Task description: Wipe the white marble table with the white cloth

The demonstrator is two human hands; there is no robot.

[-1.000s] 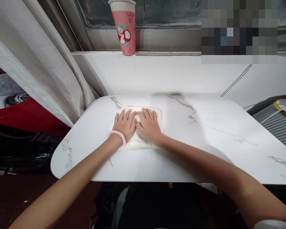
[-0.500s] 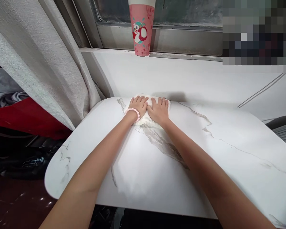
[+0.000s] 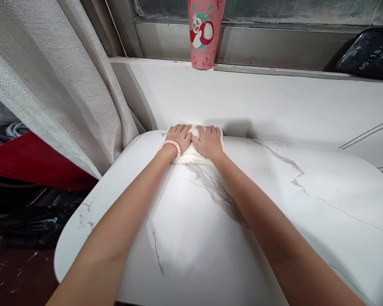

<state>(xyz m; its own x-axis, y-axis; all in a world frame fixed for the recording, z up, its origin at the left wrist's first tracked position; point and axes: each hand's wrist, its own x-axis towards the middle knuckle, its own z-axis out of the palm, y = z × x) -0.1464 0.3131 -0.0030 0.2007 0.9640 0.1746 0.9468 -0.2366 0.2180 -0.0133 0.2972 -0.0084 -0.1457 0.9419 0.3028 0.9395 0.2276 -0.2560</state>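
Note:
A white cloth [image 3: 191, 156] with a frilly edge lies on the white marble-patterned table [image 3: 191, 238], near its far edge by the wall. My left hand [image 3: 180, 137] presses flat on the cloth's left half, fingers stretched out, with a pink coiled band [image 3: 173, 145] around the wrist. On the right half rests my right hand [image 3: 209, 142], also flat, its fingers pointing toward the wall. Both thumbs are close together over the middle of the cloth. The hands cover much of it.
A pink paper cup [image 3: 206, 38] stands on the window sill [image 3: 166, 62] straight ahead. At the sill's right is a dark phone [image 3: 370, 53] showing a timer. A grey curtain [image 3: 92, 85] hangs at the left, beside red fabric [image 3: 38, 159].
Both hands and the cloth have slid a little to the left along the far side of the table. The view has shifted slightly, so the cup appears higher and farther right.

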